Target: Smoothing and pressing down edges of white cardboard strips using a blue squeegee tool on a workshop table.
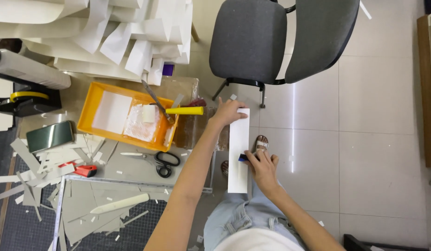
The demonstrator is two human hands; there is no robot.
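Head view: right hand (263, 168) is gripping a small dark blue tool (243, 158) in closed fingers, pressing it onto a long white strip (238, 151) held over the lap. Left hand (228, 112) is pinching the strip's far end. Beyond, to the left, a yellow paint tray (97, 95) with a yellow-handled roller (184, 110) and black-handled scissors (163, 161) are lying on the worktable (131, 169); a grey chair (280, 37) is standing ahead.

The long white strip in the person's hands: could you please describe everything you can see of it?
The long white strip is a narrow rectangle that looks like paper or thin card, plain and flat. It is held out lengthwise away from the person, above the tiled floor. The left hand grips its far end; the right hand presses a small dark blue tool against its right edge near the middle.
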